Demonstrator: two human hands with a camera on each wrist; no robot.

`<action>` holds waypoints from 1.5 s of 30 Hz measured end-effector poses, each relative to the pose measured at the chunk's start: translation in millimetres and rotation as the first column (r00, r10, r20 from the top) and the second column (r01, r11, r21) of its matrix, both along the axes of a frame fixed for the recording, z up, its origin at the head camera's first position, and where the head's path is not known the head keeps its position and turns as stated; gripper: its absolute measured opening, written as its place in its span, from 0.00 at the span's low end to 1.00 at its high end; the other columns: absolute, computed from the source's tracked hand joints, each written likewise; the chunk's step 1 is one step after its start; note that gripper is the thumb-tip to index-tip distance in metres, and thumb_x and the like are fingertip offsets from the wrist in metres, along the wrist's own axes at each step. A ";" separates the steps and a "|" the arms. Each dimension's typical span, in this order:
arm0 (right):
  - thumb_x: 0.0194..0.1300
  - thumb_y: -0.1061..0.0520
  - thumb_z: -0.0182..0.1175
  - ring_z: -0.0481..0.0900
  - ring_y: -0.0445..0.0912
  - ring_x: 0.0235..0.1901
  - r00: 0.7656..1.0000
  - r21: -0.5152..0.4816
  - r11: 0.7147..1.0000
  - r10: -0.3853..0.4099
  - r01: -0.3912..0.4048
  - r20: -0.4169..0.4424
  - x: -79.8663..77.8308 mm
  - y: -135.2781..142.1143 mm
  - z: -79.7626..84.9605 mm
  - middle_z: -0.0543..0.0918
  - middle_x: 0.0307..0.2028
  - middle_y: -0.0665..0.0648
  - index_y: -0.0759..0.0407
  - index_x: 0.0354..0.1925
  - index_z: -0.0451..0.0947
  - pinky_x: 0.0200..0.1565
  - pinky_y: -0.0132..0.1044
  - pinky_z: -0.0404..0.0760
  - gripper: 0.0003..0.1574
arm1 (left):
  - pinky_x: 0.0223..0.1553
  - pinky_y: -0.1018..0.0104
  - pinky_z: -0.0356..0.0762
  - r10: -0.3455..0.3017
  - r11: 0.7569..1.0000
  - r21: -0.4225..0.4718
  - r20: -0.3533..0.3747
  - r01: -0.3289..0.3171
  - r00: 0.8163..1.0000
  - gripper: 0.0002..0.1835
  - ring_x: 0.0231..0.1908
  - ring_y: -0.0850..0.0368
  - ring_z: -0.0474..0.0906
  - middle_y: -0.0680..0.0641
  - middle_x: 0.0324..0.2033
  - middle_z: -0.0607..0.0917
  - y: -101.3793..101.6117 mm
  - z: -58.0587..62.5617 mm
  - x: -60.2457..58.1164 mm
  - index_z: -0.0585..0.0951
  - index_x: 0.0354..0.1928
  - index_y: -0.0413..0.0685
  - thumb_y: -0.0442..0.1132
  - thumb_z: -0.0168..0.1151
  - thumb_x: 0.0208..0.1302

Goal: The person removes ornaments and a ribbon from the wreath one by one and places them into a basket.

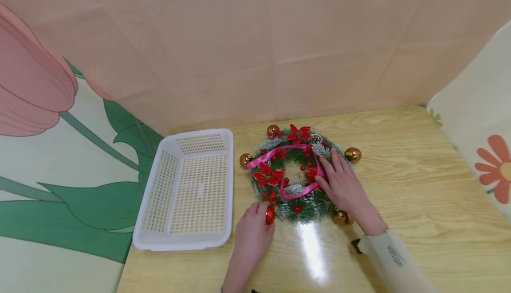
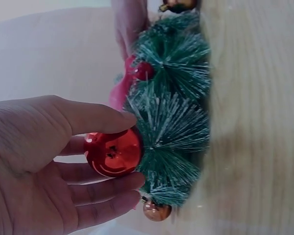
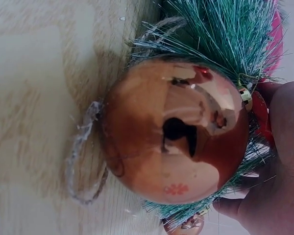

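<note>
Red bauble (image 1: pixel 270 216) pinched in your left hand (image 1: pixel 252 228), at the near-left edge of the wreath (image 1: pixel 307 209) on the table (image 1: pixel 419 173): handle it gently, with your right hand (image 1: pixel 344 186), fingers outstretched, steadying the wreath.

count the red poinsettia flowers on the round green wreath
3: a red poinsettia flower on the far side of the wreath, another on its left, a third next to the right hand; more could be hidden beneath.
</note>
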State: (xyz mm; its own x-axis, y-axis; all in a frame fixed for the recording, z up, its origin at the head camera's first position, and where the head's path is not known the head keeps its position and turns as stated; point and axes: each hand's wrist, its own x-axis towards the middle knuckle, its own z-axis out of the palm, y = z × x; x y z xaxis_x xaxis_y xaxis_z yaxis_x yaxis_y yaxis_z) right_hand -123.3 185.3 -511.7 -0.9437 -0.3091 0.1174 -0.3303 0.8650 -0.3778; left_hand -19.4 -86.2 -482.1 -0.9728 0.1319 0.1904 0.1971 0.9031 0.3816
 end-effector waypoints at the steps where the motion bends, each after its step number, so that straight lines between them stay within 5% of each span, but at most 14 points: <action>1: 0.80 0.45 0.51 0.48 0.75 0.74 1.000 0.002 1.000 0.001 -0.001 0.000 -0.1 0.1 -0.1 0.43 0.77 0.78 0.70 0.76 0.57 0.69 0.70 0.54 0.41 | 0.37 0.56 0.87 0.001 1.000 0.001 -0.015 -0.001 1.000 0.28 0.40 0.47 0.85 0.41 0.44 0.86 0.5 0.8 -0.5 0.83 0.52 0.41 0.35 0.83 0.47; 12: 0.80 0.44 0.52 0.50 0.75 0.73 1.000 -0.009 1.000 0.009 -0.009 -0.010 -0.7 -2.2 -3.3 0.46 0.77 0.78 0.70 0.76 0.59 0.68 0.71 0.56 0.41 | 0.39 0.56 0.87 0.035 0.999 0.035 -0.080 -0.032 0.996 0.29 0.43 0.45 0.85 0.40 0.48 0.85 -0.1 10.6 -10.6 0.82 0.58 0.40 0.36 0.81 0.53; 20: 0.80 0.43 0.50 0.47 0.73 0.75 1.000 0.012 1.000 0.002 -0.003 0.030 -0.3 -2.7 -4.9 0.42 0.78 0.76 0.68 0.77 0.57 0.68 0.73 0.53 0.41 | 0.34 0.53 0.85 0.083 0.993 -0.063 -0.187 -0.096 0.979 0.29 0.43 0.44 0.85 0.41 0.49 0.86 -9.8 28.2 -16.0 0.83 0.57 0.42 0.39 0.82 0.51; 28: 0.81 0.43 0.49 0.46 0.73 0.75 1.000 0.003 1.000 -0.004 0.004 0.030 -2.4 -5.6 -1.5 0.41 0.78 0.76 0.69 0.76 0.58 0.67 0.74 0.53 0.41 | 0.33 0.50 0.85 0.059 0.977 -0.174 -0.331 -0.123 0.942 0.26 0.41 0.41 0.85 0.38 0.46 0.86 -32.8 66.9 -23.5 0.84 0.53 0.41 0.41 0.82 0.52; 34: 0.81 0.44 0.50 0.46 0.73 0.75 1.000 -0.003 1.000 -0.009 0.009 0.027 -2.0 -4.2 0.1 0.41 0.78 0.77 0.69 0.76 0.58 0.67 0.74 0.53 0.40 | 0.37 0.46 0.83 0.032 0.947 -0.289 -0.359 -0.143 0.933 0.28 0.44 0.39 0.83 0.38 0.48 0.85 -58.9 99.0 -34.6 0.82 0.57 0.42 0.42 0.79 0.56; 40: 0.81 0.43 0.49 0.46 0.74 0.74 0.999 -0.009 1.000 -0.012 0.012 0.030 -0.1 -1.7 -2.2 0.42 0.77 0.77 0.69 0.75 0.59 0.67 0.74 0.53 0.40 | 0.42 0.42 0.80 0.005 0.908 -0.384 -0.391 -0.168 0.920 0.26 0.45 0.36 0.82 0.36 0.47 0.85 -89.5 115.8 -53.0 0.80 0.57 0.40 0.44 0.76 0.60; 45: 0.81 0.43 0.50 0.46 0.75 0.74 1.000 -0.011 1.000 -0.013 0.013 0.020 -2.5 -1.1 -2.7 0.43 0.77 0.78 0.69 0.75 0.60 0.66 0.74 0.53 0.40 | 0.45 0.40 0.77 -0.034 0.875 -0.444 -0.448 -0.190 0.893 0.26 0.43 0.35 0.81 0.36 0.43 0.85 -115.1 116.1 -83.6 0.80 0.54 0.39 0.45 0.77 0.59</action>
